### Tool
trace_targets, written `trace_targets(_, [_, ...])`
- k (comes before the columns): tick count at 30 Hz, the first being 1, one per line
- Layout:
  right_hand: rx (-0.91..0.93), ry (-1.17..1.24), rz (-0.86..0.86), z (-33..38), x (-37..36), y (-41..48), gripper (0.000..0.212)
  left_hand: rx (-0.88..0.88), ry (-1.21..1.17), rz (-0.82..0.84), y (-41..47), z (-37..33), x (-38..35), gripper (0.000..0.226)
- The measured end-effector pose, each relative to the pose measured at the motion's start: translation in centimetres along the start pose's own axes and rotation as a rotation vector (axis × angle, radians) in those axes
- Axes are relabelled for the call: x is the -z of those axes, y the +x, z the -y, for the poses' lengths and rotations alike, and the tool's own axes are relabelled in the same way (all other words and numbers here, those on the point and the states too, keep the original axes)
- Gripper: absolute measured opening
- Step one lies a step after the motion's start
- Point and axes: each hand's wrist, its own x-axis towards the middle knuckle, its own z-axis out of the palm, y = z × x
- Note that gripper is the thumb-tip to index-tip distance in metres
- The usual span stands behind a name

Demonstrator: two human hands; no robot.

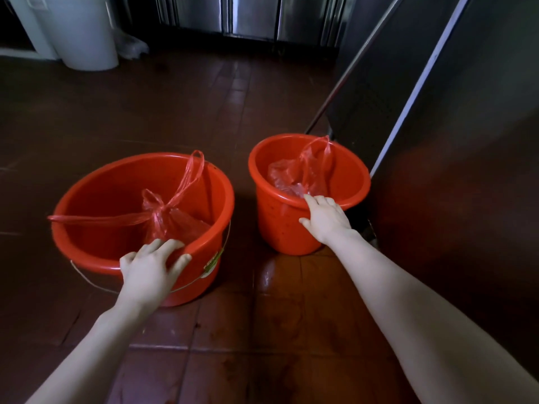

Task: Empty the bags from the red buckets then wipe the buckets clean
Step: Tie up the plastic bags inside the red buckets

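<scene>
Mid-frame, on floor: left hand [151,265] is gripping big bucket [96,173] at rim; right hand [326,218] is gripping small bucket [277,225] likewise.

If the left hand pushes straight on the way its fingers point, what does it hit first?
Most likely the tied red plastic bag lying in the larger red plastic bucket, just beyond the left hand on the near rim. Depth is uncertain.
</scene>
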Motion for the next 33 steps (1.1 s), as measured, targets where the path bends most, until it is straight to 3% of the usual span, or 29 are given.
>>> trace_targets(6, [0.035, 0.002, 0.000, 0.1, -0.3, 2.1, 0.039, 0.015, 0.007, 0.019, 1.4, 0.4, -0.3, 0.022])
trace_targets(13, [0.226, 0.041, 0.064, -0.8, 0.5, -3.1, 0.037, 0.033, 0.021, 0.016, 1.9, 0.4, -0.5, 0.023])
trace_targets(18, [0.314, 0.062, 0.072, -0.1, 0.7, -10.6, 0.039, 0.120, -0.035, 0.009, -0.1, -3.0, 0.0, 0.039])
trace_targets(21, [0.353, 0.061, 0.071, 0.7, 0.9, -14.7, 0.040, -0.173, -0.156, -0.008, -3.5, -8.5, -0.3, 0.037])
trace_targets(24, [0.381, 0.059, 0.060, 1.0, 0.8, -18.1, 0.040, -0.441, -0.237, 0.112, -7.5, -12.7, -0.8, 0.036])
trace_targets(29, [0.338, 0.289, 0.119, -1.4, 1.3, -21.0, 0.037, -0.444, -0.362, 0.223, -11.8, -12.9, -1.3, 0.035])
trace_targets(33, [0.225, 0.097, 0.001, -5.9, 1.6, -21.3, 0.036, -0.403, -0.377, 0.260, -12.2, -12.9, -0.7, 0.032])
